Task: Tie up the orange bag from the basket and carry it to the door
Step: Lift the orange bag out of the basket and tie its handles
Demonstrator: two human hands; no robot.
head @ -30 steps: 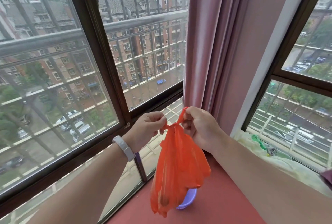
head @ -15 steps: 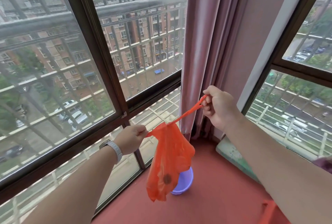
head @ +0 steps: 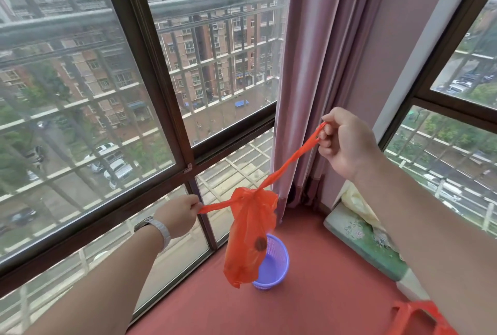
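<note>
Since earlier we pulled both handles apart: left hand [head: 179, 215] low-left, right hand [head: 343, 145] high-right, each pinching orange bag [head: 248, 238] between.

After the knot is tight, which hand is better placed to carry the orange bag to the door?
Probably the right hand: it is the higher one, so the orange bag would hang clear of the purple basket. The left hand grips its handle low, near the window frame.
</note>
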